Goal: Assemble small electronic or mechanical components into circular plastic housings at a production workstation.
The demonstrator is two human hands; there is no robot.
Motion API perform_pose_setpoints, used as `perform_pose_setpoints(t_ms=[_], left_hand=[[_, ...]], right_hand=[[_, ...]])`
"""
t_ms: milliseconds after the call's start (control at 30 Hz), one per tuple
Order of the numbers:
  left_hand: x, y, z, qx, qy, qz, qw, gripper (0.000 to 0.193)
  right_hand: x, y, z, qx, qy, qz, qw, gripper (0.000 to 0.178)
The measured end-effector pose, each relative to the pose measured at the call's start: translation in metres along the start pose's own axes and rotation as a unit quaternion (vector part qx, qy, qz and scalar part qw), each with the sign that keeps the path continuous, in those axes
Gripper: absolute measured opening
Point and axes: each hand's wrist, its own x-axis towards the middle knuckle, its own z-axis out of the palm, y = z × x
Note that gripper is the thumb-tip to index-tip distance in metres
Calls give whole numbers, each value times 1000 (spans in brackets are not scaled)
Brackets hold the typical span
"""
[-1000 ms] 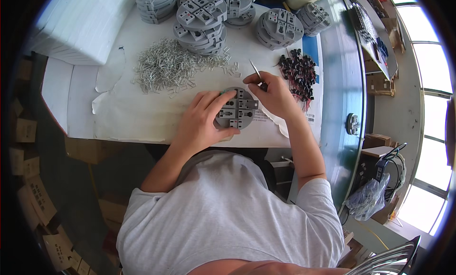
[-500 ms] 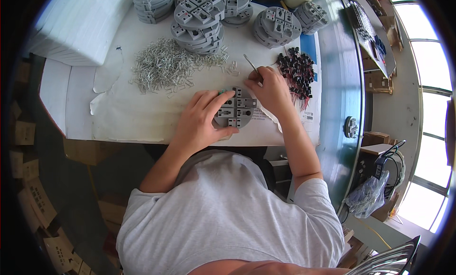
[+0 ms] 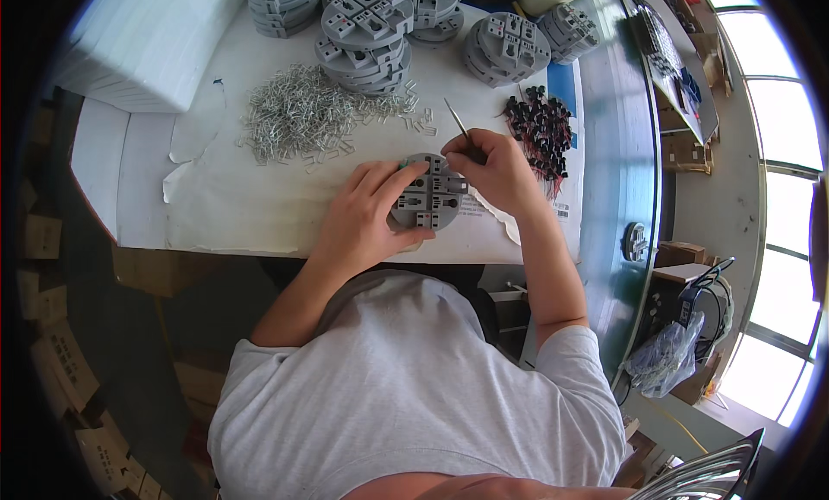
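A round grey slotted plastic disc [image 3: 427, 195] lies on the table in front of me. My left hand [image 3: 361, 208] grips it from the left, fingertips on its upper part and thumb along its near edge. A small green bit shows by the left fingertips. My right hand [image 3: 499, 174] is closed around a slim pointed metal tool [image 3: 456, 117], whose tip points up and away from the disc. The right fingertips are at the disc's upper right edge; whether they also pinch a small part is hidden. Beyond the disc lies a pile of small bent metal clips [image 3: 298, 116].
Stacks of similar grey discs [image 3: 366, 21] stand at the back, with another stack [image 3: 508, 49] to the right. Small black parts with red wires [image 3: 540, 129] are heaped at right. A white foam block [image 3: 147, 47] fills the far left. One grey part [image 3: 635, 241] rests on the greenish surface.
My right hand has moved slightly left and nearer, bringing its fingertips to the disc's upper edge. My left hand keeps its hold on the disc.
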Motion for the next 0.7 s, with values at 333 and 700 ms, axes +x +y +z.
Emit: perform_pose_setpoints(t_ms=[333,700], left_hand=[[1,0,-1,1,-2,-3,1000,91],[2,2,-1,-8,-1,-10,1000,93]], right_hand=[[0,-2,22,-81,96,-86,988,31],[-9,-2,17,-127,69,-84,986,31]])
